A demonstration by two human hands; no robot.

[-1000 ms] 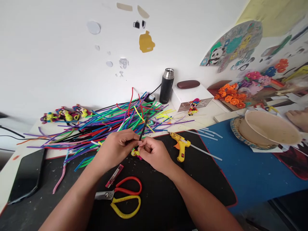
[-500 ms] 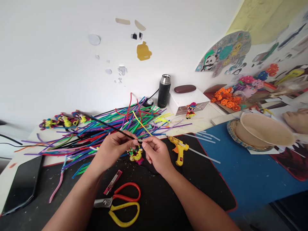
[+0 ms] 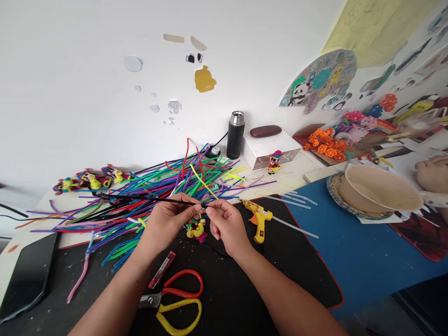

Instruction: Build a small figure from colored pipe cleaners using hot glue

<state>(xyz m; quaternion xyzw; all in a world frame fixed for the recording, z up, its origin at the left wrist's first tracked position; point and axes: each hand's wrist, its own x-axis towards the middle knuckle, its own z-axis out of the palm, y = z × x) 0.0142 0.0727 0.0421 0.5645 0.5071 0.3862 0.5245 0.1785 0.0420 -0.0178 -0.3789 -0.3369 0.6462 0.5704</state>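
Though long, black stem (image 3: pixel 140 198) through left grip (image 3: pixel 166 221)

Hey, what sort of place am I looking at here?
Probably a craft workspace: there's a heap of colourful pipe cleaners, a yellow glue gun and scissors with red and yellow handles.

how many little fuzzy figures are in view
5 visible: leftmost figure, second figure and third figure at back left; fourth figure by the white box; fifth figure between left hand and right hand. More may be hidden.
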